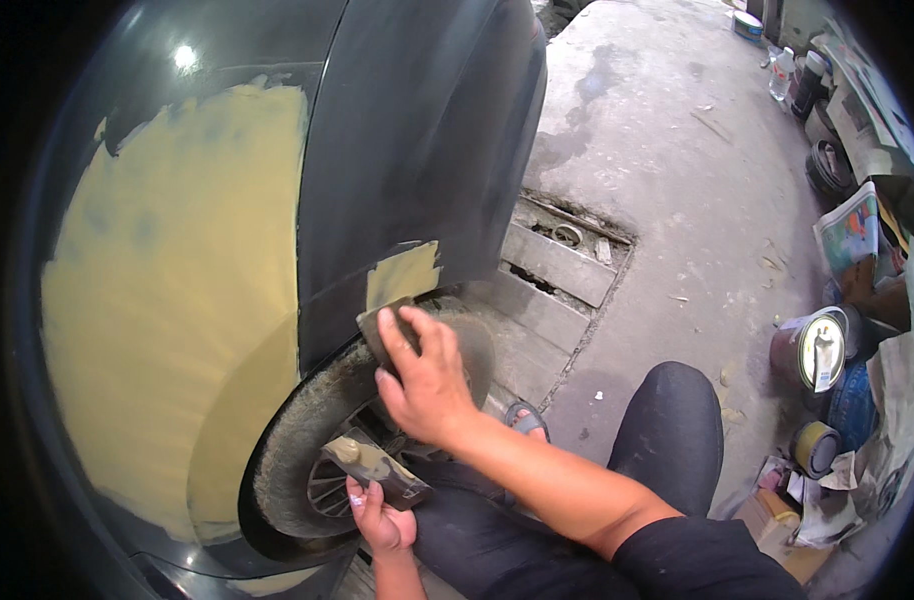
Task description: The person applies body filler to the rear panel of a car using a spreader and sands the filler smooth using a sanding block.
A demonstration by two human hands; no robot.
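Note:
My right hand [429, 375] reaches across to the front of the wheel arch, fingers pressed on a dark flat putty spreader [379, 335]. The spreader lies against the arch edge, at the lower end of a small yellow putty patch [405, 273] on the dark car panel [407, 130]. Lower down, my left hand [383, 520] grips a putty board [377, 468], tilted in front of the wheel [307, 470], with a lump of yellowish putty at its upper left end. A much larger putty area [177, 300] covers the neighbouring panel to the left.
Along the right side stand a lidded tin [812, 350], a smaller yellow tin [815, 448], a clear bottle [781, 74], papers [849, 235] and boxes [772, 525]. A slatted drain cover [547, 270] with gaps lies beside the car. My bent knee [677, 410] is right of the wheel.

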